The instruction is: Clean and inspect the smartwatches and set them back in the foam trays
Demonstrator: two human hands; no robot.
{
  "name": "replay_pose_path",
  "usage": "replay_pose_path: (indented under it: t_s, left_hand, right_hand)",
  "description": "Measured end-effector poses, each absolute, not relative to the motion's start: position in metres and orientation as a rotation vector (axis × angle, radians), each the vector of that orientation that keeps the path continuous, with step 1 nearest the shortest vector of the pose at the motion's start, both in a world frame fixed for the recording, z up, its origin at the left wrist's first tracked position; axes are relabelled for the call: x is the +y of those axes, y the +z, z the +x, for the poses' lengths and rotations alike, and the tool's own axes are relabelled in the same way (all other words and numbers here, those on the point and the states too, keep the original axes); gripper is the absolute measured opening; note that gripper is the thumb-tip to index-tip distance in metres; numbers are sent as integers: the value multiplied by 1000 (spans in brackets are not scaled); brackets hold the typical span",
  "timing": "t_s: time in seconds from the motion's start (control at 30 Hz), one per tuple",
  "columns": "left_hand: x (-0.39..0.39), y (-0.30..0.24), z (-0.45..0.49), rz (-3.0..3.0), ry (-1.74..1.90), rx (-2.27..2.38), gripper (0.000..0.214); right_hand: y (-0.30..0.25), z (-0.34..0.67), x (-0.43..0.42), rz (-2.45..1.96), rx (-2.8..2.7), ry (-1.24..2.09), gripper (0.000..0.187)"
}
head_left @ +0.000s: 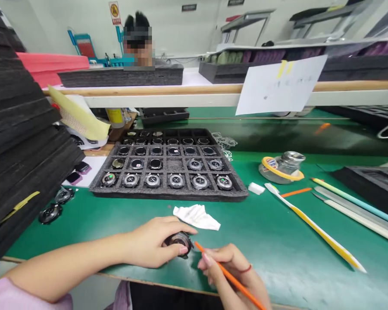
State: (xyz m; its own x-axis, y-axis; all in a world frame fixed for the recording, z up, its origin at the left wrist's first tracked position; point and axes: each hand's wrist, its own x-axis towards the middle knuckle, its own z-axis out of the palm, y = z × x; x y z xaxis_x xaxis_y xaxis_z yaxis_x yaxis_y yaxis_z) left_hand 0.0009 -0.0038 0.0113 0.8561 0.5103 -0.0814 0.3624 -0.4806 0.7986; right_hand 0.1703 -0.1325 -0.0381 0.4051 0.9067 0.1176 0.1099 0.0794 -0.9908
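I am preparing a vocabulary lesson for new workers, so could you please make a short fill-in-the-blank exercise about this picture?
1. The left hand holds a round, dark watch body over a smooth tabletop coloured ____.
2. The right hand holds a thin, straight stick coloured ____.
3. In the picture, a yellow-and-white toothbrush lies to the ____ of the black, compartmented foam tray.
4. The tray's nearest row contains ____ round watch bodies.

Missing words: green; orange; right; six.

Left grip (153, 243) around watch body (181, 239); right grip (236, 263) holding orange stick (232, 280) near it; foam tray (168, 195) beyond.
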Motion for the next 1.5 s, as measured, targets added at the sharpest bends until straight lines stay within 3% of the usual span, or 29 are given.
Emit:
replay_pose_path:
  t_s: [0.1, 0.4, 0.77, 1.2, 1.33, 1.5]
  left_hand:
    - [-3, 11, 0, 2077, 259, 629, 25]
    - [0, 6, 6, 1909, 232, 719, 37]
    - [8, 2, 6, 1865, 153, 725, 27]
    - [5, 5, 8, 1837, 111, 776, 21]
    - [5, 4, 9, 1818, 100, 777, 21]
    - [0, 1, 5, 1847, 209, 748, 27]
  right_hand:
    - [-30, 180, -131, -1309, -955, 751, 15]
    - [-30, 181, -130, -1207, -1126, 721, 1]
    - [-31, 184, -117, -1236, -1301, 771, 11]
    - [-34, 171, -130, -1293, -1332, 591, 16]
    - [-35, 168, -143, -1363, -1407, 499, 20]
    - [-31, 173, -147, -1352, -1287, 623, 15]
